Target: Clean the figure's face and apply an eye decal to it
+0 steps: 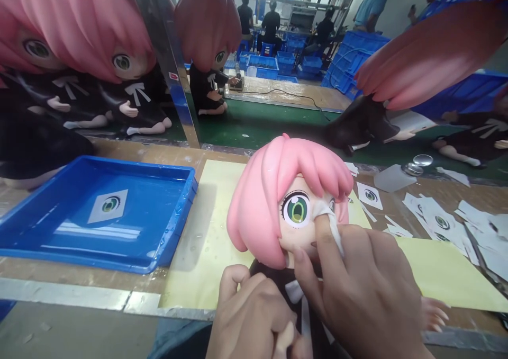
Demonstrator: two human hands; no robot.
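Observation:
A pink-haired doll (278,189) in a black dress stands close in front of me, its face turned to the right. My left hand (250,316) grips the doll's body from below. My right hand (365,290) presses a small white cloth (329,218) with its forefinger against the doll's face, just right of the green eye decal (297,209). The doll's small hand (434,312) sticks out at the right beyond my right hand.
A blue tray (174,226) of water at left holds a floating eye decal sheet (109,205). A yellow mat (198,242) covers the bench. Cut decal papers (440,221) lie at right. Finished dolls (119,73) line the back; another doll (420,57) leans at right. People sit far behind.

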